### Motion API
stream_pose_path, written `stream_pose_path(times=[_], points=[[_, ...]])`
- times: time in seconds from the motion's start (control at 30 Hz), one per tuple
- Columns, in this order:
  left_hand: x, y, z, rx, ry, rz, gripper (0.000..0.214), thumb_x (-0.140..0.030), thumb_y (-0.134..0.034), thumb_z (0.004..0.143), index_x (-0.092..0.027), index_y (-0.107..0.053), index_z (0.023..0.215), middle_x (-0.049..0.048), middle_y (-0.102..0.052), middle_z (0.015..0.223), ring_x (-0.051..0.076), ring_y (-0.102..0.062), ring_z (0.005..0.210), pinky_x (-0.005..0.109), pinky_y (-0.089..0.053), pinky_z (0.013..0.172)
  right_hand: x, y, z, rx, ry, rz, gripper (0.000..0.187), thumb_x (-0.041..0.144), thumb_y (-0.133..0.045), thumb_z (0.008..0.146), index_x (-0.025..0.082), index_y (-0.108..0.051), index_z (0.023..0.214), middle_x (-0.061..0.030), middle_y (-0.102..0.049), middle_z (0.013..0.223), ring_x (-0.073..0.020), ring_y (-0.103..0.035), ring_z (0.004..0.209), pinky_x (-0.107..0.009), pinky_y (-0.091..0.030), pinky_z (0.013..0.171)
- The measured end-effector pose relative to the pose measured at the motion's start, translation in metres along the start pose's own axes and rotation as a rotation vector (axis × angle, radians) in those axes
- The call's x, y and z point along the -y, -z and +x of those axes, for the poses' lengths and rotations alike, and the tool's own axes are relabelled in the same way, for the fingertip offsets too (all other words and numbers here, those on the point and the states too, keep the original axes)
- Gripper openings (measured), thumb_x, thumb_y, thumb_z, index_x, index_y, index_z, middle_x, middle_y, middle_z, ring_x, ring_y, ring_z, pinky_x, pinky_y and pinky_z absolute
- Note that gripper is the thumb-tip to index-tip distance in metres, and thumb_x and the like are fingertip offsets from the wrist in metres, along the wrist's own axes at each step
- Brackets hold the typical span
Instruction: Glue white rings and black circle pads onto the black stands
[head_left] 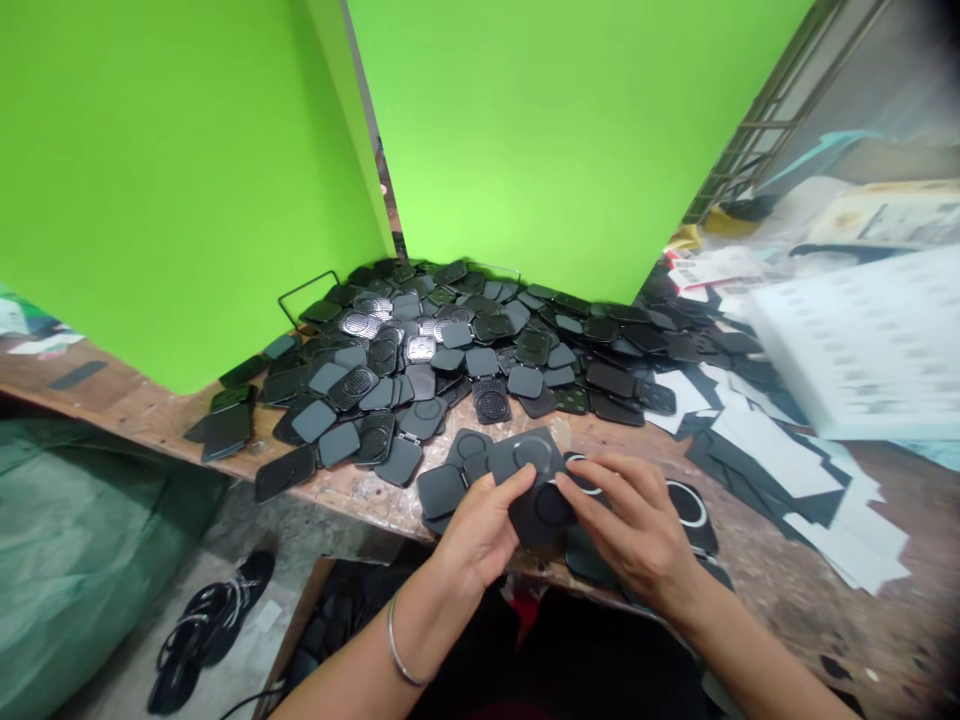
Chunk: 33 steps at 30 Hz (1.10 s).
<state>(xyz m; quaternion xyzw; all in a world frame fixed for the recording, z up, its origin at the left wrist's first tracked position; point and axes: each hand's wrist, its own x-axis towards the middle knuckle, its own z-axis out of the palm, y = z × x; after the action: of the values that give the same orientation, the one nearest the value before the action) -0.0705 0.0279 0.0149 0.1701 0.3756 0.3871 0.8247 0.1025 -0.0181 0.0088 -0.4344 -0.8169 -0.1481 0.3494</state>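
Note:
Both hands meet at the near edge of a worn wooden table [360, 490]. My left hand [480, 530] and my right hand [637, 525] pinch the same dark square pad [544, 512] with a ring marking, held just above the table. The left thumb lies along its left edge, and the right fingers curl over its right side. A second grey square pad [532, 455] with a ring lies right behind it. A metal bangle sits on my left wrist. A big heap of black and grey square pads [450, 350] spreads across the table beyond the hands.
Bright green screens [187, 170] stand behind the heap. White and black card sheets [772, 450] lie scattered to the right, with a white tray [862, 350] beyond them. A green sack [82, 560] and black sandals [210, 620] are on the floor at left.

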Motion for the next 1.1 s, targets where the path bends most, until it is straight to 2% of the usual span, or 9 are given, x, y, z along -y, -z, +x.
stream_pose_path(times=[0.17,0.27,0.4,0.47,0.53,0.7,0.83,0.97,1.1], points=[[-0.012,0.000,0.011,-0.166,0.043,-0.036,0.007,-0.014,-0.069,0.084,-0.009,-0.068,0.080,0.0094,-0.072,0.073,0.018,-0.069,0.066,0.029,-0.057,0.067,0.015,0.017,-0.015,0.056,0.140,0.071,0.037,0.006,-0.041,0.093,0.011,-0.063,0.124,-0.0157,-0.064,0.123,-0.0284,-0.050,0.122,-0.047,-0.042,0.100],[-0.023,0.004,0.019,-0.257,-0.049,-0.031,0.008,-0.015,-0.062,0.090,-0.012,-0.065,0.083,0.0086,-0.073,0.082,0.017,-0.070,0.072,0.029,-0.058,0.072,0.031,0.038,-0.016,0.039,0.085,0.209,0.038,0.001,-0.049,0.086,0.015,-0.065,0.117,-0.0124,-0.061,0.121,-0.0261,-0.052,0.120,-0.042,-0.045,0.099],[-0.027,0.005,0.021,-0.234,-0.138,0.030,0.010,-0.007,-0.065,0.082,-0.013,-0.063,0.089,0.0087,-0.074,0.092,0.018,-0.070,0.082,0.033,-0.058,0.079,0.037,0.056,-0.008,-0.192,-0.363,0.482,0.035,0.003,-0.059,0.080,0.024,-0.060,0.108,-0.0087,-0.056,0.121,-0.0235,-0.057,0.113,-0.038,-0.052,0.093],[-0.022,0.001,0.018,-0.167,-0.118,0.094,0.018,-0.002,-0.071,0.073,-0.011,-0.065,0.087,0.0113,-0.074,0.092,0.021,-0.070,0.082,0.035,-0.057,0.078,0.031,0.055,-0.004,-0.285,-0.649,0.660,0.036,0.008,-0.063,0.082,0.028,-0.054,0.110,-0.0070,-0.056,0.118,-0.0204,-0.061,0.105,-0.035,-0.055,0.086],[-0.015,-0.004,0.014,-0.097,-0.116,0.166,0.024,-0.002,-0.075,0.066,-0.009,-0.067,0.087,0.0119,-0.074,0.091,0.023,-0.070,0.083,0.033,-0.057,0.076,0.024,0.048,-0.001,-0.312,-0.835,0.826,0.039,0.014,-0.065,0.084,0.031,-0.048,0.115,-0.0048,-0.060,0.110,-0.0170,-0.065,0.093,-0.031,-0.056,0.078],[-0.005,-0.008,0.014,-0.006,-0.223,0.326,0.049,-0.016,-0.084,0.059,-0.013,-0.065,0.105,0.0093,-0.073,0.098,0.021,-0.067,0.085,0.028,-0.056,0.068,0.008,0.035,-0.002,-0.348,-0.951,0.929,0.040,0.024,-0.068,0.085,0.029,-0.047,0.118,-0.0030,-0.063,0.095,-0.0150,-0.063,0.076,-0.026,-0.054,0.061],[-0.009,-0.009,0.028,-0.064,-0.281,0.299,0.047,-0.018,-0.083,0.059,-0.015,-0.062,0.101,0.0080,-0.072,0.096,0.020,-0.067,0.084,0.031,-0.056,0.074,-0.009,0.041,-0.012,-0.327,-1.059,0.881,0.050,0.030,-0.066,0.086,0.029,-0.047,0.133,-0.0014,-0.062,0.091,-0.0066,-0.045,0.048,-0.019,-0.037,0.038],[-0.018,-0.016,0.049,-0.084,-0.368,0.308,0.052,-0.015,-0.079,0.063,-0.017,-0.055,0.108,0.0044,-0.069,0.097,0.017,-0.066,0.094,0.029,-0.050,0.089,-0.032,0.047,-0.030,-0.317,-1.171,0.878,0.069,0.033,-0.072,0.080,0.028,-0.039,0.141,-0.0052,-0.067,0.100,-0.0092,-0.054,0.056,-0.020,-0.039,0.043],[-0.019,-0.021,0.059,-0.064,-0.406,0.397,0.076,-0.018,-0.080,0.068,-0.019,-0.041,0.133,0.0117,-0.060,0.126,0.021,-0.055,0.121,0.033,-0.040,0.105,-0.048,0.049,-0.051,-0.377,-1.371,0.879,0.064,0.037,-0.085,0.064,0.023,-0.050,0.116,-0.0057,-0.069,0.096,-0.0129,-0.061,0.066,-0.018,-0.043,0.046]])
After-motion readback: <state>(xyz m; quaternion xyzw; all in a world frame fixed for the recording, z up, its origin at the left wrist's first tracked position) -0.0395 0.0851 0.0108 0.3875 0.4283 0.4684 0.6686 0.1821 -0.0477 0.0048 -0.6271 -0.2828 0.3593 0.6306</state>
